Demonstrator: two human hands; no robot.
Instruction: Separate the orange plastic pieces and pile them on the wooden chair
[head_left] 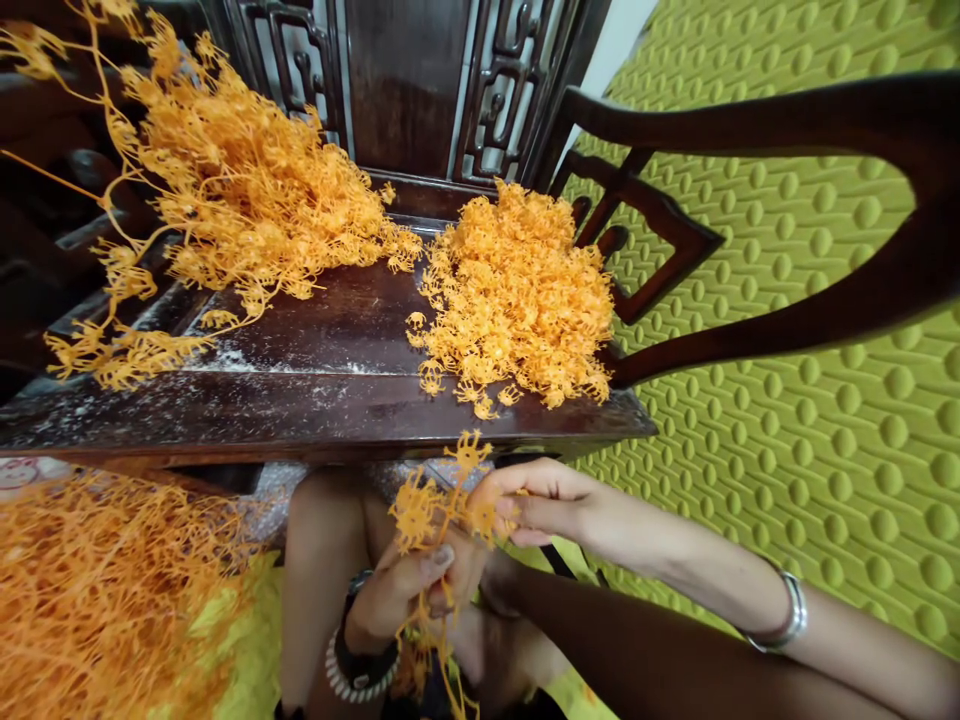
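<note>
Between my knees, my left hand [416, 585] is closed on the stem of an orange plastic flower sprig [415, 510], its thumb pressed over the stem. Several flat, spidery flower heads stick up above that grip, and more of the sprig hangs below it. My right hand [536, 500] pinches one flower head at the sprig's right side; its fingertips partly hide that piece. Just beyond my hands, a heap of loose orange flower heads [517, 290] lies on the dark wooden bench seat [337, 330]. Left of it spreads a bigger pile of branched orange sprigs [247, 170].
Bare orange stems [97, 590] are massed at lower left, over yellow material. A curved wooden armrest [750, 130] juts out at right, in front of a bumpy yellow-green surface [840, 430]. White crumbs dot the seat's left part. A carved backrest [405, 80] rises behind.
</note>
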